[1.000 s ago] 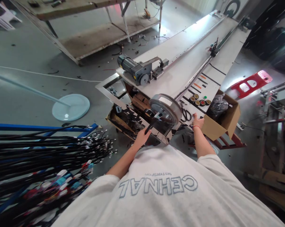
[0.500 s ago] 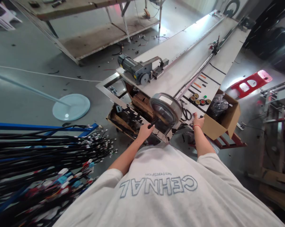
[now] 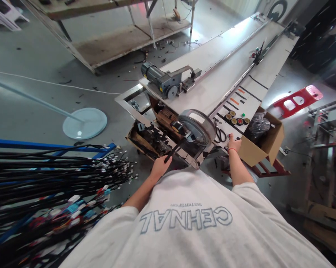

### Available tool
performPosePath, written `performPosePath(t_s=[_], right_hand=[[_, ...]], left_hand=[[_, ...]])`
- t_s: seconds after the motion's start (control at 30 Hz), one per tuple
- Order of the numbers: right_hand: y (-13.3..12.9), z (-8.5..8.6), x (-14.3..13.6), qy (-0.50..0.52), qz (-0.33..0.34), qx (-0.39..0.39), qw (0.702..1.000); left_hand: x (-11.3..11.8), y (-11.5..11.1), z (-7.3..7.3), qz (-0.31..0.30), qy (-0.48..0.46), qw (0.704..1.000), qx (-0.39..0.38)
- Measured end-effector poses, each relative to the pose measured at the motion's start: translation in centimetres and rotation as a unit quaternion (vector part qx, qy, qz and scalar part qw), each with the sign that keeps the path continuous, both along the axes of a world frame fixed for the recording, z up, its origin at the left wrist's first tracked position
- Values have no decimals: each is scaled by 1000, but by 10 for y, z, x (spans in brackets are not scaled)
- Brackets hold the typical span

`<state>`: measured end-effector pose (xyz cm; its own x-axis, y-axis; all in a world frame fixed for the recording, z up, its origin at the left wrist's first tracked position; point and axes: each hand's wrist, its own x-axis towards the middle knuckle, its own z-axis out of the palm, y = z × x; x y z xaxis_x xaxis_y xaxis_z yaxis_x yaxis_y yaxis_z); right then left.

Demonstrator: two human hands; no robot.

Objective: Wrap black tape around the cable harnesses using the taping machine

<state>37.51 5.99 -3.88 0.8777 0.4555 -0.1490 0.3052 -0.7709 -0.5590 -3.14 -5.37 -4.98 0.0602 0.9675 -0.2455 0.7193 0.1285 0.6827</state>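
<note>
My left hand (image 3: 160,166) is closed around the end of a thin black strip (image 3: 175,149). The strip runs up to a large wheel-like reel (image 3: 198,126) with a white label, at the near end of the long white bench (image 3: 218,70). A roll of black tape (image 3: 178,127) shows just left of the reel. My right hand (image 3: 234,143) is at the bench's right edge, its fingers bent beside a small red piece (image 3: 229,136); whether it grips that piece is unclear. Black-handled scissors (image 3: 219,134) lie between the reel and my right hand.
Several tape rolls (image 3: 234,121) and a green button-like piece (image 3: 243,115) are on the bench. A motor (image 3: 154,74) is mounted at its left. A cardboard box (image 3: 251,150) stands at the right, a red stool (image 3: 299,100) beyond. Black cable bundles (image 3: 59,171) hang at the left.
My left hand has drawn back toward my body and left, and a longer stretch of the black strip now shows. The tape roll beside the reel has come into view. My right hand stays put.
</note>
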Motion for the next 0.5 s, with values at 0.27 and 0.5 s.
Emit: performPosePath(t_s=[0.27, 0.5], right_hand=[[1, -5, 3, -2, -2, 11, 1000], [-2, -5, 3, 13, 0, 16, 1000]], left_hand=[[-13, -9, -15, -88, 37, 985, -146], [-36, -36, -30, -71, -8, 985, -154]])
